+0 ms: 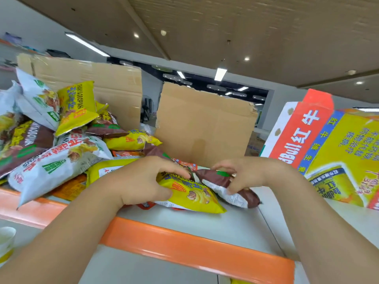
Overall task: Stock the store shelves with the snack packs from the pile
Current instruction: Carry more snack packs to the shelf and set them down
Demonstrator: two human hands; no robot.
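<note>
Evidently we are taking one pack in each hand: our left hand (141, 181) curls thumb and fingers round a yellow snack pack (192, 196), while our right hand (246, 175) pinches a brown pack (227, 188) near its top edge. Both packs lie on the shelf (235, 222) at the loose end of the pile (57, 144), where they should come free easily. Bare shelf runs right to the printed carton (338, 150) — a cardboard sheet (205, 124) stands close behind, and the orange front edge (184, 242) lies beneath our forearms.
</note>
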